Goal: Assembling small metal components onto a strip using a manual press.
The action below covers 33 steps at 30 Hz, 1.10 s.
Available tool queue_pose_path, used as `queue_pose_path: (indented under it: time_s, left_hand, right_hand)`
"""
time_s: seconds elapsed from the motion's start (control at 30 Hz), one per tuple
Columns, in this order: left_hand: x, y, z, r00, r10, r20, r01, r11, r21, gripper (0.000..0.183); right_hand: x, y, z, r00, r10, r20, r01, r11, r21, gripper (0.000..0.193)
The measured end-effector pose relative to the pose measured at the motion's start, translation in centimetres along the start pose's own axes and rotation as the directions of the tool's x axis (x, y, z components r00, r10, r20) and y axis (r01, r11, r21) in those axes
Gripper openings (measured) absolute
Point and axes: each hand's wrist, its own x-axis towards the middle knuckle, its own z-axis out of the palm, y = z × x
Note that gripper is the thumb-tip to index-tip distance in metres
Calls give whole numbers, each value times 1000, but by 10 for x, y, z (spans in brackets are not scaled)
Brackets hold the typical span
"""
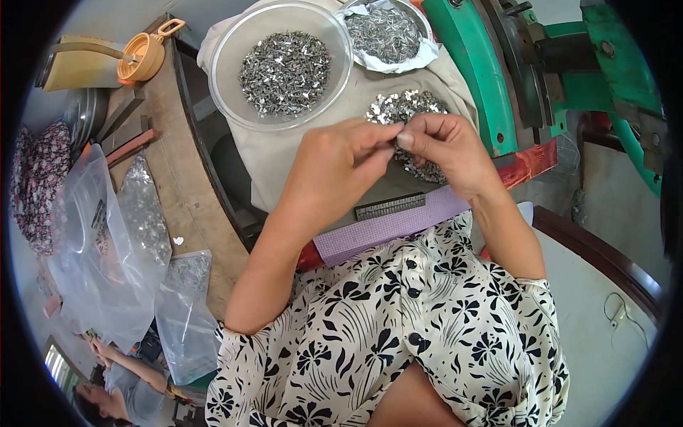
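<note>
Over a pile of small shiny metal parts (405, 107), both my hands meet with their fingertips together. Thumb and forefinger of my left hand (343, 160) are pinched; whatever lies between them is too small to make out. My right hand (449, 148) pinches at the same spot, its fingers curled, and a tiny dark piece seems to show at the fingertips. Below the hands, a dark narrow slotted bar (390, 206) lies along a purple cloth strip (398, 226) at the near edge of the cloth-covered table.
A clear plastic tub (220, 89) of small metal parts stands beyond my left hand. To its right is a lined bowl (430, 53) of thin metal pieces. A green machine (469, 78) borders the right side. Plastic bags (107, 249) lie on the left bench; another person (135, 384) sits lower left.
</note>
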Motion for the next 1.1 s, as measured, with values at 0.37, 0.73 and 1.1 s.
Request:
queue_pose_path:
  time_s: [0.37, 0.73, 1.1]
  left_hand:
    - [-36, -12, 15, 929, 344, -137, -277, 892, 357, 13]
    - [-43, -24, 11, 910, 415, -19, -315, 720, 619, 17]
    - [-80, -31, -5, 998, 46, 54, -65, 889, 453, 32]
  right_hand:
    - [-17, 15, 13, 979, 181, 95, -192, 974, 121, 21]
    - [-21, 28, 24, 919, -393, -20, 350, 840, -414, 10]
    - [-17, 40, 18, 705, -656, 268, 508, 204, -837, 12]
